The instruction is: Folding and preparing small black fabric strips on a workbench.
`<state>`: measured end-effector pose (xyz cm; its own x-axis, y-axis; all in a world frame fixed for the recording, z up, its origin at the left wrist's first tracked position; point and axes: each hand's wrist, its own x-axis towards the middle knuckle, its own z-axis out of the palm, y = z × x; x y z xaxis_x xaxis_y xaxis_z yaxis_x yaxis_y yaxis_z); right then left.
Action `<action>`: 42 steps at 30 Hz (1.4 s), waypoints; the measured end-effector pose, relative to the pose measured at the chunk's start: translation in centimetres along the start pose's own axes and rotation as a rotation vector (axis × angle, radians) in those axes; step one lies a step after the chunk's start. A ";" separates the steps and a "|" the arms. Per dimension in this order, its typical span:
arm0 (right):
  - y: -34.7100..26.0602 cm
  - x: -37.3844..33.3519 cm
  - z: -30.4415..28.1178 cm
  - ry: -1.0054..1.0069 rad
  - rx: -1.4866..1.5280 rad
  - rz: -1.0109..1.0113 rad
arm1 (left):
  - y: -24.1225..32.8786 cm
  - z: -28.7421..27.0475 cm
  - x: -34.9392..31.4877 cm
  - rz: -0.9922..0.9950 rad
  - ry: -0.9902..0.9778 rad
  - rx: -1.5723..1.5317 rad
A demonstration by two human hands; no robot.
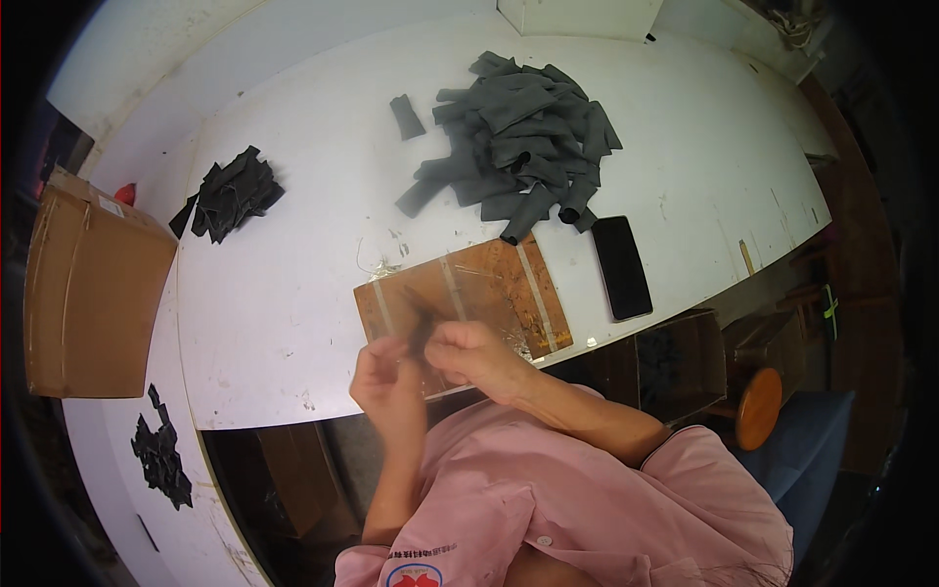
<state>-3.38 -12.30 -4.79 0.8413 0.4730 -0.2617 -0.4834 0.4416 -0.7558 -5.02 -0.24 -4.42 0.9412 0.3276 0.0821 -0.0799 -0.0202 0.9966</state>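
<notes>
White table: [313, 323] broad work surface under everything noted here; clock read from the board's middle.
Grey heap: [523, 122] loose tube-like fabric pieces, 12 to 1 o'clock, lower end near the board; best kept off the working spot.
Board: [479, 293] brown, pale strips across it, right below the hands; a good backdrop if work stays above it.
Black heap: [235, 196] crumpled dark pieces, 10 o'clock, well apart.
Right hand: [474, 354] thumb and fingers drawn narrow, seemingly pinched on the small piece; wrist best kept low and steady.
Left hand: [384, 377] fingers curled, just beside the right; blur hides whether they grip. A light counter-hold would suit.
Small dark piece: [422, 338] between the fingertips, over the board's 8 o'clock side; smeared, shape unclear. Soft-looking, may slip or bunch: short, even pulls near the edge.
</notes>
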 end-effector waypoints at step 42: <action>-13.8 -3.2 7.6 -0.209 -0.548 -0.489 | 12.4 0.8 3.1 -0.369 -0.724 -1.323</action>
<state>-1.22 -14.08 11.00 0.8389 0.4795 0.2575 0.1676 0.2225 -0.9604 -2.83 -0.28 8.23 0.8943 -0.3915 0.2167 0.3283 0.9031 0.2767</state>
